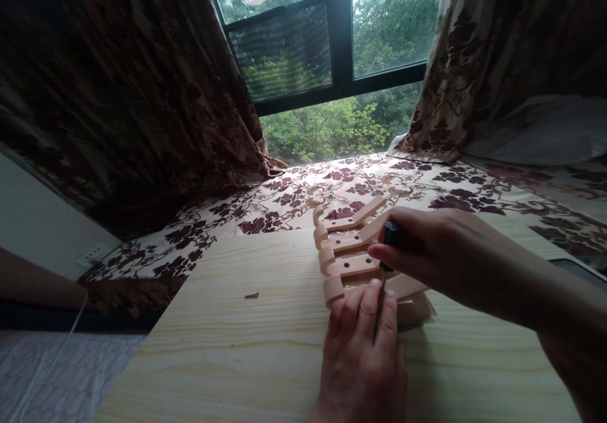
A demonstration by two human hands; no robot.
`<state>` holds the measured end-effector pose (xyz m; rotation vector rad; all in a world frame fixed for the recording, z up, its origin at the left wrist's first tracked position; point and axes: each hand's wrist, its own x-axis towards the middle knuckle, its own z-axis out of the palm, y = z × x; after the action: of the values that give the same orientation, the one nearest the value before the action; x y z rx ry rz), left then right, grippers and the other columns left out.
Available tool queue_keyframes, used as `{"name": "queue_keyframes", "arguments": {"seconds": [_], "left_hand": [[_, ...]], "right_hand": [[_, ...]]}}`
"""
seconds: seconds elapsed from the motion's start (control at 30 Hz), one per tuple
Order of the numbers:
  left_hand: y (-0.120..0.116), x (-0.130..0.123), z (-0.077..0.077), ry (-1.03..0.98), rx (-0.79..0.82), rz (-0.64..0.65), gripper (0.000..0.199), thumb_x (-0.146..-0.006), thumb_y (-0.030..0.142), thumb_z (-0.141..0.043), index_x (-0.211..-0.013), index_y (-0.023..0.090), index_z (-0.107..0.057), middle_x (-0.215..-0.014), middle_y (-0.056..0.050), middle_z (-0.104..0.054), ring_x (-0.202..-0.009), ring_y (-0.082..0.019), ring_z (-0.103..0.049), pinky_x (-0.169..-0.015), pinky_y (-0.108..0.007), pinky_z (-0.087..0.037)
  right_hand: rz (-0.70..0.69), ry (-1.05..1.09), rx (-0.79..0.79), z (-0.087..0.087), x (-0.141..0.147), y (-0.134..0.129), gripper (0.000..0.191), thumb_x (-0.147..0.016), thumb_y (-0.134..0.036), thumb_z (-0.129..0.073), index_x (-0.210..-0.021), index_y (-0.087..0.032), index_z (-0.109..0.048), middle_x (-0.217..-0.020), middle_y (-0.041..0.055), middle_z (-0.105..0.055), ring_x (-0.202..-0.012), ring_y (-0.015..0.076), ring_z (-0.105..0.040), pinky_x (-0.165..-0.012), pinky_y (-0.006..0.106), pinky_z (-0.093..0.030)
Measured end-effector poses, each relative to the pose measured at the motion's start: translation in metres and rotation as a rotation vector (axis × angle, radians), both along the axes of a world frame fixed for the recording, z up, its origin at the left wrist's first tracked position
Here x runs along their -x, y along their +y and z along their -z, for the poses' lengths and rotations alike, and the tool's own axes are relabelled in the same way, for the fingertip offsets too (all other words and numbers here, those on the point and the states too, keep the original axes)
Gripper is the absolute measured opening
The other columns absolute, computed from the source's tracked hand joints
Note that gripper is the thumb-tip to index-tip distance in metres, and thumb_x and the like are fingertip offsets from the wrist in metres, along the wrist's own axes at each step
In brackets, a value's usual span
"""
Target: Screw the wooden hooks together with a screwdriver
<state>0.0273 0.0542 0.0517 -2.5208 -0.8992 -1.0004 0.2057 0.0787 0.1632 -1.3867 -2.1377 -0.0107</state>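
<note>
Several pale wooden hooks [351, 264] stand side by side in a row on the light wooden board [237, 347], with dark screws showing in their flat middles. My right hand [422, 239] is wrapped round the black handle of a screwdriver [391, 236], whose metal shaft points down at the nearest hook. Beside the shaft tip, my left hand [363, 347] presses on that nearest hook, its fingertips close round the spot and covering part of the wood. What lies under the fingertips is hidden.
A loose screw [251, 295] lies on the board left of the hooks. Behind the board is a floral cloth [294, 198] below a window, with patterned curtains [441, 107] at both sides. A dark flat object [576, 270] rests at the right edge. A white cable [61, 353] hangs at left.
</note>
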Motion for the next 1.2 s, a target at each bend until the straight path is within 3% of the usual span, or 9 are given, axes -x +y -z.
{"name": "queue_keyframes", "arguments": {"seconds": [0.17,0.3,0.43,0.63,0.87,1.07,1.2], "left_hand": [[-0.001,0.0,0.0,0.006,0.004,-0.004,0.04,-0.09,0.022,-0.049,-0.126,0.008,-0.06,-0.131,-0.013,-0.06,-0.124,-0.027,-0.047,-0.102,-0.04,-0.044],[-0.001,0.0,0.0,-0.016,0.002,0.0,0.041,-0.09,0.021,-0.049,-0.127,0.008,-0.059,-0.131,-0.013,-0.06,-0.124,-0.027,-0.046,-0.103,-0.04,-0.043],[0.0,0.0,0.001,-0.015,-0.001,0.003,0.041,-0.09,0.022,-0.048,-0.127,0.007,-0.059,-0.132,-0.014,-0.059,-0.124,-0.028,-0.047,-0.102,-0.041,-0.044],[-0.001,0.001,0.0,-0.002,-0.001,-0.007,0.041,-0.089,0.022,-0.049,-0.126,0.008,-0.06,-0.13,-0.013,-0.061,-0.123,-0.027,-0.048,-0.102,-0.041,-0.044],[0.004,0.001,0.001,-0.006,-0.057,-0.006,0.039,-0.089,0.021,-0.049,-0.124,0.009,-0.061,-0.128,-0.013,-0.062,-0.121,-0.026,-0.051,-0.099,-0.039,-0.046],[0.007,-0.001,0.006,-0.056,-0.134,-0.028,0.035,-0.088,0.02,-0.047,-0.116,0.011,-0.066,-0.119,-0.011,-0.066,-0.115,-0.025,-0.055,-0.096,-0.036,-0.046],[0.007,-0.004,0.01,-0.058,-0.156,-0.04,0.036,-0.092,0.024,-0.043,-0.117,0.012,-0.066,-0.121,-0.01,-0.067,-0.114,-0.024,-0.056,-0.096,-0.036,-0.045]], "right_hand": [[-0.173,0.05,0.081,-0.004,-0.001,-0.006,0.008,-0.089,-0.025,-0.053,-0.089,-0.021,-0.06,-0.073,-0.002,-0.062,-0.057,0.011,-0.05,-0.051,0.024,-0.033],[-0.07,0.009,0.025,-0.003,-0.001,-0.005,0.02,-0.091,-0.033,-0.051,-0.076,-0.02,-0.056,-0.062,-0.0014,-0.057,-0.05,0.0116,-0.044,-0.047,0.025,-0.029],[0.037,-0.022,-0.024,-0.001,0.001,-0.003,0.025,-0.091,-0.038,-0.052,-0.075,-0.019,-0.055,-0.059,-0.0012,-0.056,-0.048,0.012,-0.043,-0.047,0.025,-0.027],[-0.125,0.024,0.049,-0.004,0.004,-0.007,0.013,-0.091,-0.027,-0.048,-0.083,-0.02,-0.056,-0.069,-0.0018,-0.06,-0.055,0.0118,-0.048,-0.051,0.025,-0.033],[0.105,-0.065,-0.067,0.002,0.002,-0.001,0.022,-0.09,-0.037,-0.051,-0.075,-0.021,-0.049,-0.056,-0.0012,-0.055,-0.044,0.0139,-0.045,-0.045,0.026,-0.027],[-0.126,0.015,0.038,0.002,0.005,-0.007,0.013,-0.091,-0.025,-0.05,-0.078,-0.022,-0.052,-0.066,-0.0026,-0.059,-0.052,0.0119,-0.048,-0.049,0.024,-0.032],[-0.014,0.01,-0.014,0.006,0.007,0.0,0.018,-0.091,-0.028,-0.05,-0.075,-0.021,-0.048,-0.061,-0.0009,-0.058,-0.05,0.0132,-0.048,-0.048,0.025,-0.031]]}}
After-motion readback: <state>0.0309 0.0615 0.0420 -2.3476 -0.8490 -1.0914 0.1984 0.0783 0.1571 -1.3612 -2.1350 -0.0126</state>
